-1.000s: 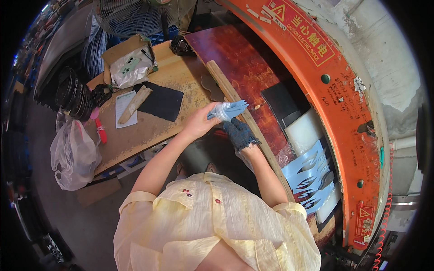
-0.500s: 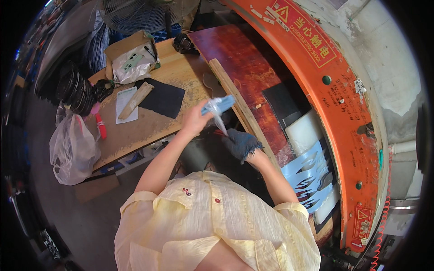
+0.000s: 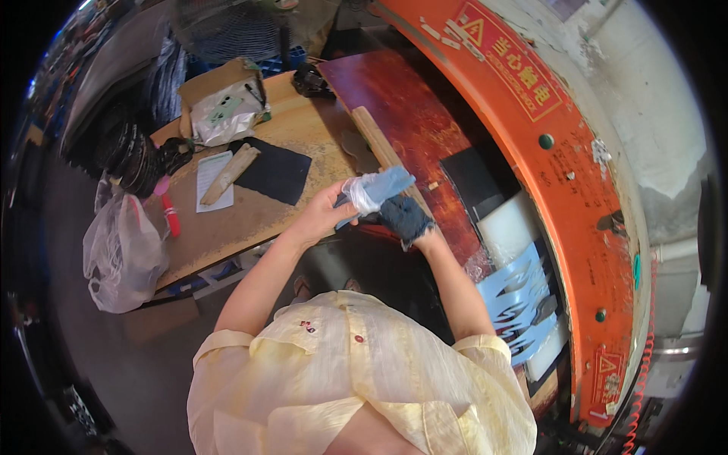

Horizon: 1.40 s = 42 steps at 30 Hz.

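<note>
My bare left hand (image 3: 327, 211) is closed round a bundle of flat blue pieces (image 3: 394, 184). Clear plastic film (image 3: 362, 196) is wound about the bundle's near part, beside my thumb. My right hand (image 3: 407, 220), in a dark blue-grey knit glove, is closed just below the bundle's right side. Its fingers are partly hidden by the bundle. The film's tail ran into this hand in the earlier picture; now its end cannot be seen. Both hands are in the air over the gap between the left worktable and the dark red board.
The worn wooden table (image 3: 284, 227) bears a black sheet (image 3: 279, 173), a wood strip (image 3: 230, 174), an open carton (image 3: 199, 88) and a red-handled tool (image 3: 169, 216). A plastic bag (image 3: 123, 254) hangs at its left. A wooden bar (image 3: 373, 136) edges the red board (image 3: 387, 83); an orange machine beam (image 3: 531, 144) curves along the right.
The bundle has turned and tilted, with more of its blue face showing. My right hand has moved up and right, close against it. The film's loose tail no longer shows between my hands.
</note>
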Each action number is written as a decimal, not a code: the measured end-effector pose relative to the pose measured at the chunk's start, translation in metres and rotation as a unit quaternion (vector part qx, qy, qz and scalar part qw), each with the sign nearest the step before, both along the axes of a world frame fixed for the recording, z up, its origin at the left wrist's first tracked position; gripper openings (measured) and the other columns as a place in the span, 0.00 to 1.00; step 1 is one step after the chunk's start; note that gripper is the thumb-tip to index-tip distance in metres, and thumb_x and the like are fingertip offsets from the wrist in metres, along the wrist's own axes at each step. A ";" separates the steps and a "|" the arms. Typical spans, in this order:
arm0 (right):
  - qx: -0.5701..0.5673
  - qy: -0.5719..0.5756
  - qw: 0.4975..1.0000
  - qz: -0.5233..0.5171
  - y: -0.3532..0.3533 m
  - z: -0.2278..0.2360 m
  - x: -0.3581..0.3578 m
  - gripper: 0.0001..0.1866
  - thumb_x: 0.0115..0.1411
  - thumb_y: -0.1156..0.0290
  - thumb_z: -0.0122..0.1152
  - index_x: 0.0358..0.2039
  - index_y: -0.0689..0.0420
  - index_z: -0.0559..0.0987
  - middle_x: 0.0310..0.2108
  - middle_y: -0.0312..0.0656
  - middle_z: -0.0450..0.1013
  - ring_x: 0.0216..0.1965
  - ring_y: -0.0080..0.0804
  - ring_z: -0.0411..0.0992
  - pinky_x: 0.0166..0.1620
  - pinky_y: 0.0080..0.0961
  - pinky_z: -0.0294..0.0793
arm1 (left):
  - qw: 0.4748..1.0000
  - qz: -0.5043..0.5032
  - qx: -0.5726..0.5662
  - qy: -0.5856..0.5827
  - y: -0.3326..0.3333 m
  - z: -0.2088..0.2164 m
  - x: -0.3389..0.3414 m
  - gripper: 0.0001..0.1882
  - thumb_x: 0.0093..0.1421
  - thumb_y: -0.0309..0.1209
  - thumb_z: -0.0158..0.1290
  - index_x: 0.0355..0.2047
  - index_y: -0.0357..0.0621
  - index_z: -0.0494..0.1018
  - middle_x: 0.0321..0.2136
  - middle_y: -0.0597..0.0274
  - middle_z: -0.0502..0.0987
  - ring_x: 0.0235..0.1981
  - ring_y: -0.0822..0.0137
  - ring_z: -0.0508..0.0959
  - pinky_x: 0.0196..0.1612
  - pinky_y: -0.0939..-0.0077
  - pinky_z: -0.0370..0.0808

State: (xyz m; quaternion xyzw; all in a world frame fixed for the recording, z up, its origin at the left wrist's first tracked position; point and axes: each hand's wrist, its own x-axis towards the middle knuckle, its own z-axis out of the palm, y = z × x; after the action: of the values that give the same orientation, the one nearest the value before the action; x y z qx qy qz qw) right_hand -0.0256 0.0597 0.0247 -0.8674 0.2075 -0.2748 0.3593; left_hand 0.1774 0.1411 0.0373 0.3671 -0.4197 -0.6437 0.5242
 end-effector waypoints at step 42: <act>0.149 -0.062 0.963 -0.215 0.025 0.019 -0.010 0.09 0.61 0.72 0.54 0.41 0.62 0.75 0.29 0.40 0.72 0.31 0.27 0.71 0.36 0.22 0.71 | 0.971 0.108 -0.016 -0.211 -0.011 -0.010 -0.002 0.23 0.49 0.28 0.57 0.44 0.41 0.61 0.36 0.63 0.66 0.38 0.73 0.67 0.42 0.78 0.65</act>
State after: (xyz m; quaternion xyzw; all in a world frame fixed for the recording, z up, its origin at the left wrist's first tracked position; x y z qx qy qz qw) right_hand -0.0361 0.0842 0.0440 -0.7200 0.4051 -0.3650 0.4293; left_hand 0.1753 0.1303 0.0271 0.5297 -0.4887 -0.4846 0.4957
